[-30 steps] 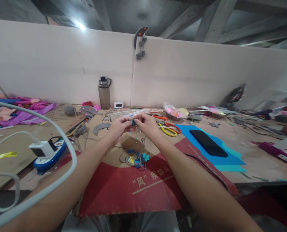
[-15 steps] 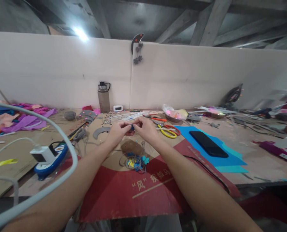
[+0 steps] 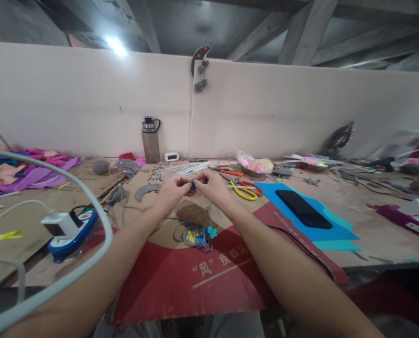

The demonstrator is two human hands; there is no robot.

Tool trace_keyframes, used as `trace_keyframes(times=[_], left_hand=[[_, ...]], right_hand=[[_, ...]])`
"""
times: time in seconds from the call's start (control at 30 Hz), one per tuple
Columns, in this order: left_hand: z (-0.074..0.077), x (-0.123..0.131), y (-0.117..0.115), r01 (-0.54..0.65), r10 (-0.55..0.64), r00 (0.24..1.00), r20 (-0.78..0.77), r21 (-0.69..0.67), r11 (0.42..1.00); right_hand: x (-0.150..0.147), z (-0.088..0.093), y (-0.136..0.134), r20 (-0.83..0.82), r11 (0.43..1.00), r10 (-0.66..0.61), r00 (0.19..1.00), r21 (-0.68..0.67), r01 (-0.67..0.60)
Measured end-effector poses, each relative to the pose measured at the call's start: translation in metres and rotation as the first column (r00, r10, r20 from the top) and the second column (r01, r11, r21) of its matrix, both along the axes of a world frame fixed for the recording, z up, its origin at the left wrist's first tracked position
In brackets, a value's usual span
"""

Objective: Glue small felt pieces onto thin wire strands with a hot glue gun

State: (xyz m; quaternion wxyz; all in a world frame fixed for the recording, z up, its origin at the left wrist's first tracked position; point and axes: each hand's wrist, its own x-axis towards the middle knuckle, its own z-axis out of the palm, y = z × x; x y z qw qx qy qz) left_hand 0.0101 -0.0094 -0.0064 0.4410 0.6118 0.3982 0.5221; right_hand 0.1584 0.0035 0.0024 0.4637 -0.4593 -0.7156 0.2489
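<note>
Between the fingertips of my left hand (image 3: 172, 191) and right hand (image 3: 212, 188), a small blue piece (image 3: 193, 185) is pinched just above the cardboard sheet (image 3: 174, 281), out past the middle of the desk (image 3: 357, 202) as seen from its front edge. Both grips are narrow, thumbs and forefingers meeting around it; the piece is mostly covered, so I cannot tell its shape.

What has changed over the last second is slight: my fingertips have drawn in more tightly on the blue piece, while my forearms keep nearly the same reach. I judge this to be fine fingertip handling, with both hands needed on one little thing.

Closer to the desk's front edge, the tangle of grey cord (image 3: 197, 236) has not shifted on the cardboard, with blue and yellow bits caught in it and a turquoise clover-shaped cutout (image 3: 212, 232) at its right side. A strand rises from it towards my right hand; whether it joins the blue piece I cannot make out.

Left of my hands lies a grey crescent (image 3: 148, 191). To their right rest yellow-and-red-handled scissors (image 3: 244, 191), then a black phone (image 3: 303, 209) on a blue sheet (image 3: 341, 230). Near the desk's back edge stands a water bottle (image 3: 151, 146).
</note>
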Motion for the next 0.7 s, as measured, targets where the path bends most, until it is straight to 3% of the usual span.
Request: trace_keyframes(times=[0.17, 0.37, 0.53, 0.7], left_hand=[[-0.0041, -0.0030, 0.0058, 0.019, 0.010, 0.978, 0.206, -0.138, 0.990], [-0.0048, -0.0036, 0.0068, 0.063, -0.020, 0.970, 0.243, -0.167, 0.984], [-0.0037, -0.0049, 0.0046, 0.086, -0.052, 0.981, 0.187, -0.178, 0.980], [-0.0028, -0.0086, 0.0057, -0.058, 0.057, 0.998, -0.015, -0.054, 0.997]], right_hand=[[-0.0010, -0.0027, 0.0037, -0.162, 0.987, 0.123, 0.979, -0.078, -0.137], [-0.0002, -0.0052, 0.0060, -0.128, 0.993, 0.103, 0.986, -0.051, -0.110], [-0.0018, -0.0033, 0.0016, -0.052, 0.995, 0.089, 0.995, 0.041, -0.087], [-0.0028, -0.0022, -0.0031, 0.014, 0.990, 0.088, 0.996, 0.111, -0.089]])
